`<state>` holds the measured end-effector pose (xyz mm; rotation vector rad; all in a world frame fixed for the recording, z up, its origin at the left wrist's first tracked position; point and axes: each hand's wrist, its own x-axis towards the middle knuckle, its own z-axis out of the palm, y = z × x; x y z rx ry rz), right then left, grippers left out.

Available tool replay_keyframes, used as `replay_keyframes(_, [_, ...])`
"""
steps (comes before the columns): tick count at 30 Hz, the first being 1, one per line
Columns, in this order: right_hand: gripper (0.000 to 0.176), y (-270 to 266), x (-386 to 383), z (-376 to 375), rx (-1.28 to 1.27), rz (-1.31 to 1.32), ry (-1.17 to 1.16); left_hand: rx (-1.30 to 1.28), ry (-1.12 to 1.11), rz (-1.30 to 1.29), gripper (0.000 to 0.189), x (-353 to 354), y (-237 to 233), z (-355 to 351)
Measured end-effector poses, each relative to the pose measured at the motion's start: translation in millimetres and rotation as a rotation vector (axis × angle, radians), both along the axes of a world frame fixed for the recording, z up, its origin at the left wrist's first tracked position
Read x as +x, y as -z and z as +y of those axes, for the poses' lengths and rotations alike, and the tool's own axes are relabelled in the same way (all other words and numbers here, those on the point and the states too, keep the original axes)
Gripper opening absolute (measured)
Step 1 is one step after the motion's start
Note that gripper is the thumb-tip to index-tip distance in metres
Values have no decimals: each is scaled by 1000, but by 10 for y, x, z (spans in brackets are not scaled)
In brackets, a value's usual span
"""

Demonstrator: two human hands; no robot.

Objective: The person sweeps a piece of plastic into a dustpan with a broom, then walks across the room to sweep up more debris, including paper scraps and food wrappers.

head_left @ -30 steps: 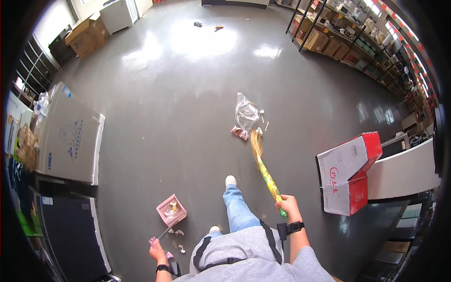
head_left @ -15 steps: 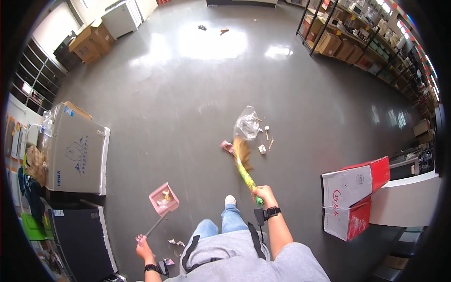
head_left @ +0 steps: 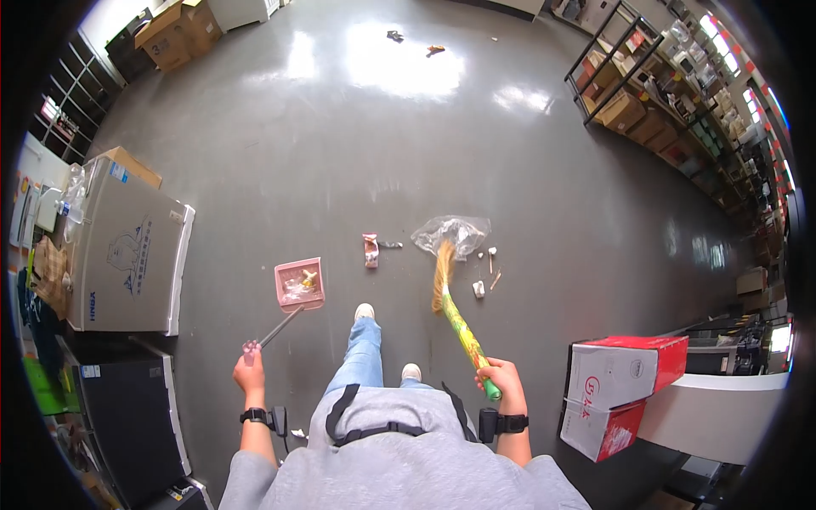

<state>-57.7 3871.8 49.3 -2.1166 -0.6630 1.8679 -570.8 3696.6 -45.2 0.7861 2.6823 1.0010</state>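
My right hand (head_left: 501,377) is closed round the green and yellow handle of a broom (head_left: 463,327). Its straw bristles touch the near edge of a crumpled clear plastic bag (head_left: 459,231) on the floor. In my left hand (head_left: 249,367) is the grey stick of a pink dustpan (head_left: 299,284), which holds some scraps and clear wrapping. Between dustpan and broom lies a pink and white wrapper (head_left: 371,252), with a dark strip beside it. Right of the bristles are a crumpled white paper piece (head_left: 478,290) and several small sticks and bits.
A large grey carton (head_left: 136,255) and a dark cabinet (head_left: 127,416) stand on the left. A red and white carton (head_left: 616,378) is at the right beside a white counter. Shelves (head_left: 654,93) line the far right. Two small objects (head_left: 435,50) lie on the far floor.
The pink wrapper has moved left, away from the bristles, and the plastic bag has spread sideways. The dustpan has moved forward. My left foot has stepped ahead.
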Motion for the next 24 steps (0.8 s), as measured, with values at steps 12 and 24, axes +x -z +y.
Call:
replay_keyframes(12, [45, -147, -471, 925, 14, -15, 264, -10, 114, 42, 32, -824, 272, 1960])
replay_keyframes(24, [47, -544, -849, 2429, 135, 73, 376, -105, 130, -41, 29, -1125, 367, 3762])
